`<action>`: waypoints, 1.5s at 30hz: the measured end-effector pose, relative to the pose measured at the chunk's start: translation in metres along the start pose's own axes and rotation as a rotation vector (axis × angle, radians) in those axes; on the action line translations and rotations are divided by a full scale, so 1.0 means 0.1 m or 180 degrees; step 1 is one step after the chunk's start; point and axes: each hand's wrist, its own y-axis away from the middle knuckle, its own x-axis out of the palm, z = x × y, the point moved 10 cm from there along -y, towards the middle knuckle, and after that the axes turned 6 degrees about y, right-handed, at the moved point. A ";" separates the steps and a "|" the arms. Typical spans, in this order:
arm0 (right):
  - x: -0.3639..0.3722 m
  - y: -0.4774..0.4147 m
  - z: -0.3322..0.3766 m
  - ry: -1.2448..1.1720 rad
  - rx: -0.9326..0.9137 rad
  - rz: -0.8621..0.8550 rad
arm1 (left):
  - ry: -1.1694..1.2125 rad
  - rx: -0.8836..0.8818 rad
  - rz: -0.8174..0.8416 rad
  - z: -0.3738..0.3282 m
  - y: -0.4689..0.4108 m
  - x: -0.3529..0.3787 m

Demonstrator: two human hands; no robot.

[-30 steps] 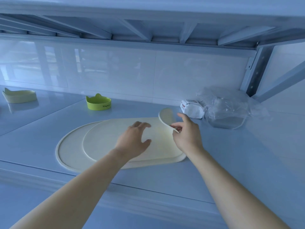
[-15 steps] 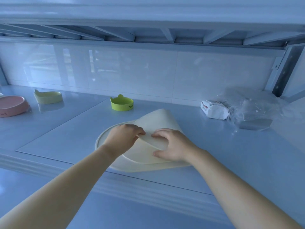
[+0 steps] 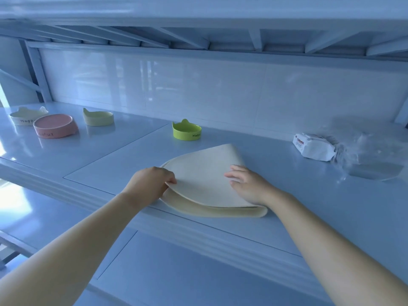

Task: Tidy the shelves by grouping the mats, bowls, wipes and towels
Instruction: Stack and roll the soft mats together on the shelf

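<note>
Cream mats [image 3: 203, 173] lie folded over on themselves near the front edge of the shelf [image 3: 110, 155]. My left hand [image 3: 152, 184] pinches the folded flap's left edge. My right hand [image 3: 249, 184] rests flat on top of the fold with fingers spread. A green cat-ear bowl [image 3: 186, 130] stands behind the mats. At the far left stand a pink bowl [image 3: 55, 125], a pale yellow bowl [image 3: 98, 117] and a white bowl [image 3: 23, 117]. A white wipes pack [image 3: 313, 146] lies at the right.
A crumpled clear plastic bag [image 3: 373, 155] lies next to the wipes pack at the far right. The upper shelf's underside with ribs [image 3: 198, 38] hangs low overhead. A white tiled wall [image 3: 220, 89] closes the back. A lower shelf [image 3: 176, 272] shows below the front edge.
The mats went from lying flat to folded in half, right side brought over to the left. My right hand let go of the edge and now lies flat; the view shifted left.
</note>
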 end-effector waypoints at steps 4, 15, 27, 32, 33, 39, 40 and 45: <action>0.18 0.02 -0.01 0.0441 -0.0005 0.0169 | 0.0153 -0.0142 0.0139 -0.05 0.05 -0.03; -0.20 0.02 -0.36 -0.0407 0.0754 -0.0869 | 0.0965 -0.0571 0.0034 -0.17 0.19 0.17; -0.17 0.01 -0.49 -0.0494 0.1135 -0.0689 | 0.0839 -0.1411 -0.0281 -0.08 0.02 0.11; -0.28 0.05 -0.53 -0.0961 0.1085 -0.0990 | 0.1153 -0.1467 -0.0193 0.04 -0.20 0.10; -0.34 0.06 -0.56 -0.1086 0.1083 -0.1136 | 0.1315 -0.1435 -0.0170 0.04 -0.25 0.10; -0.66 0.15 -0.90 -0.1262 0.1273 -0.1862 | 0.1767 -0.0359 -0.0046 -0.51 -0.61 0.11; -0.69 0.18 -0.98 -0.1270 0.1354 -0.1957 | 0.1685 -0.0080 -0.0162 -0.64 -0.65 0.08; -0.73 0.35 -1.48 -0.1321 0.1865 -0.2076 | 0.0962 0.0780 -0.0106 -1.03 -0.76 0.25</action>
